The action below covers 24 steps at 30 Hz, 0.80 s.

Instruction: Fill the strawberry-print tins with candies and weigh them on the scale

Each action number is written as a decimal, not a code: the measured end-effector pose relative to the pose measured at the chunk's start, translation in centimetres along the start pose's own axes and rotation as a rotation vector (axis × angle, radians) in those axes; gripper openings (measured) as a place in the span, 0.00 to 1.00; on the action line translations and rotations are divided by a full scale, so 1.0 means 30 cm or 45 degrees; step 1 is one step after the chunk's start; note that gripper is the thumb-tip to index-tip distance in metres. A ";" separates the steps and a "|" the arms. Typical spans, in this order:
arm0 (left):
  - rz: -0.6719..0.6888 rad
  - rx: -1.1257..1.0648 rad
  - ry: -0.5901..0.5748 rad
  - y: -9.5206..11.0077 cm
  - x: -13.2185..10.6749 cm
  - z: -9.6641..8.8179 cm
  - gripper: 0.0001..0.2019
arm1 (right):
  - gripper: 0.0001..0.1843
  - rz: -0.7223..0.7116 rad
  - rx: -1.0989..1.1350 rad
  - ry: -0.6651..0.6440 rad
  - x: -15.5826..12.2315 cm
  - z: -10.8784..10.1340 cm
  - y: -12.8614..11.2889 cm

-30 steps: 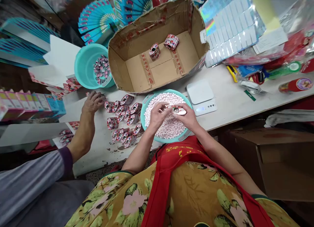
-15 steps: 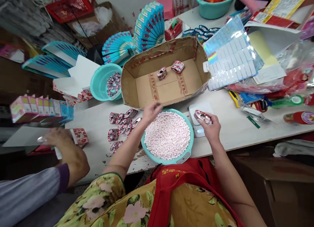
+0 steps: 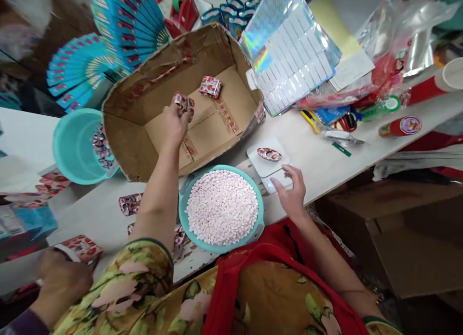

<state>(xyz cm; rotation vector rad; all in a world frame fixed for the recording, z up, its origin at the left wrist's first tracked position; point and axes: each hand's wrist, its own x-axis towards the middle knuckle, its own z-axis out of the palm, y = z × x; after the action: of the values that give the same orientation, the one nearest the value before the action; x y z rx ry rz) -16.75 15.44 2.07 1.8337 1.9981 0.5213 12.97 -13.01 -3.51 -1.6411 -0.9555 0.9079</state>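
Your bare left forearm [image 3: 159,197] stretches steeply up from the lower left of the frame, carrying your bare left hand [image 3: 176,122] just above centre, fingers bent. Your bare right forearm [image 3: 327,258] slants in from the lower right; your bare right hand [image 3: 293,195] sits right of centre, thumb and fingers parted.

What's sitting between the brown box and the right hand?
The white scale, with a small container on it. The head view shows it between the brown box and right hand.
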 end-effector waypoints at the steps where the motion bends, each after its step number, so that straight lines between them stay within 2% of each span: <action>1: 0.128 0.093 0.060 0.031 -0.097 -0.042 0.09 | 0.24 0.019 0.062 -0.044 -0.043 -0.003 -0.050; 2: 0.286 0.096 0.045 0.065 -0.211 -0.083 0.08 | 0.28 0.035 0.131 -0.107 -0.081 0.000 -0.098; 3: 0.421 0.023 -0.130 0.099 -0.336 -0.120 0.07 | 0.34 0.050 0.203 -0.181 -0.111 0.009 -0.139; 5: 0.550 -0.218 -0.651 0.154 -0.588 -0.169 0.07 | 0.44 0.105 0.319 -0.399 -0.150 0.035 -0.197; 6: 0.500 -0.277 -0.835 0.169 -0.700 -0.178 0.06 | 0.44 0.158 0.353 -0.538 -0.162 0.047 -0.212; 7: 0.435 -0.308 -0.959 0.172 -0.792 -0.175 0.08 | 0.41 0.233 0.373 -0.673 -0.172 0.056 -0.218; 8: 0.362 -0.348 -1.000 0.162 -0.862 -0.162 0.14 | 0.35 0.323 0.386 -0.785 -0.180 0.060 -0.218; 9: 0.282 -0.359 -0.941 0.141 -0.907 -0.140 0.19 | 0.29 0.418 0.401 -0.855 -0.191 0.059 -0.213; 10: 0.219 -0.336 -0.817 0.112 -0.930 -0.111 0.23 | 0.25 0.509 0.430 -0.879 -0.203 0.054 -0.205; 12: 0.146 -0.183 -0.532 0.040 -0.929 -0.045 0.25 | 0.25 0.649 0.514 -0.835 -0.237 0.035 -0.187; 13: 0.138 -0.064 -0.442 0.006 -0.918 -0.013 0.25 | 0.26 0.689 0.550 -0.803 -0.258 0.024 -0.178; 14: 0.145 0.053 -0.415 -0.020 -0.905 0.016 0.24 | 0.27 0.711 0.572 -0.779 -0.278 0.014 -0.171; 16: 0.174 0.200 -0.467 -0.045 -0.895 0.059 0.23 | 0.27 0.722 0.572 -0.739 -0.318 -0.002 -0.159; 18: 0.183 0.274 -0.523 -0.034 -0.911 0.079 0.22 | 0.27 0.723 0.554 -0.682 -0.347 -0.011 -0.152; 21: 0.193 0.345 -0.581 0.011 -0.965 0.080 0.24 | 0.28 0.728 0.524 -0.600 -0.368 -0.011 -0.147; 24: 0.173 0.397 -0.581 0.030 -1.011 0.080 0.24 | 0.30 0.757 0.551 -0.612 -0.368 0.000 -0.150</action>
<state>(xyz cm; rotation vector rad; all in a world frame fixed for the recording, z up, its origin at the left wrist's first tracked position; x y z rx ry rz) -12.36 -14.67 1.27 2.0493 1.7184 -0.1805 7.71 -22.12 2.14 -1.3606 -0.5055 1.8339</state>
